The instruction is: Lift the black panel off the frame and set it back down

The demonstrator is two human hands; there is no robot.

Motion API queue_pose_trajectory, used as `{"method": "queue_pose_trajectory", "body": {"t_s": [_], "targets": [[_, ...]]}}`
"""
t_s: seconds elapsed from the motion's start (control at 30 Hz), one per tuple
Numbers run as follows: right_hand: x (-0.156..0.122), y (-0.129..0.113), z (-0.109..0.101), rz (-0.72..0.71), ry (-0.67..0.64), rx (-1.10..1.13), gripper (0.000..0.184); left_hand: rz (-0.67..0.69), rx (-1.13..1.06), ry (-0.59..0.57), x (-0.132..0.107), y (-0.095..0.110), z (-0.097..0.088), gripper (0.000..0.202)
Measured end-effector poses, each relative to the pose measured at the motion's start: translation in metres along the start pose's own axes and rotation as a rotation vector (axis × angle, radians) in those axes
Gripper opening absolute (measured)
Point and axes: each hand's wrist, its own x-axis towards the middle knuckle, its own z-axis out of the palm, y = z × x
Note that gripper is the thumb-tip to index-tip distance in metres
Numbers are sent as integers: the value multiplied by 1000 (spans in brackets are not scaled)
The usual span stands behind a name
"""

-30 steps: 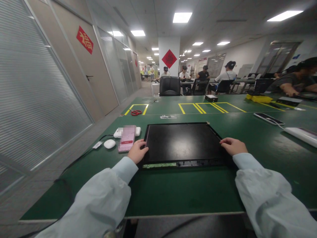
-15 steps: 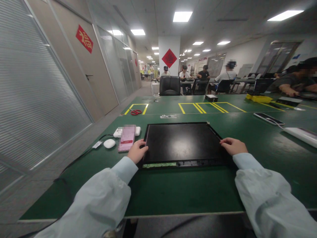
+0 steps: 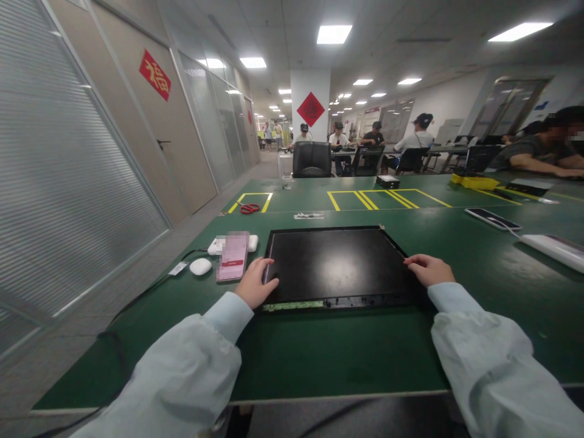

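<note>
A black display panel [image 3: 337,261] lies flat on the green table, a strip of green circuit board [image 3: 294,306] showing along its near edge. At the panel's left edge is my left hand [image 3: 256,283], thumb and fingers spread apart over the border. My right hand [image 3: 429,269] pinches the right edge, fingertips closed on the frame. Just left of my left hand lies a pink-screened phone [image 3: 232,258], leaning over a white power strip [image 3: 252,243]. A small white rounded case [image 3: 201,266] sits beside the phone.
Red-handled scissors [image 3: 250,208] lie at the far left, near yellow tape outlines [image 3: 356,193]. Small silvery pieces [image 3: 309,216] are behind the panel. To the right are a dark phone [image 3: 493,219] and a long white device [image 3: 554,250]. A co-worker's arm [image 3: 542,164] rests farther right.
My left thumb and fingers have parted and shifted slightly right over the panel's border. The right hand keeps its pinch. The panel stays in place.
</note>
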Motion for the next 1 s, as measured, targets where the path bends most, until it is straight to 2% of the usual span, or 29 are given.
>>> {"method": "queue_pose_trajectory", "body": {"t_s": [0.23,0.37,0.47,0.6,0.73,1.0], "targets": [[1,3,0,0,27,10,22,-1,65,-6,2,-6,3,50],[6,9,5,-84,64,-37,30,-65,104,-29,3,-6,4,54],[10,15,11,-81,32,-102,36,-88,78,-56,3,-8,5,57],[12,21,16,-41,-45,-143,38,-78,2,-47,4,-15,4,54],[10,21,14,-43,-58,-156,38,-125,-66,-29,4,-17,3,54],[8,19,12,-83,-39,-147,36,-205,-401,72,3,1,-9,52]]}}
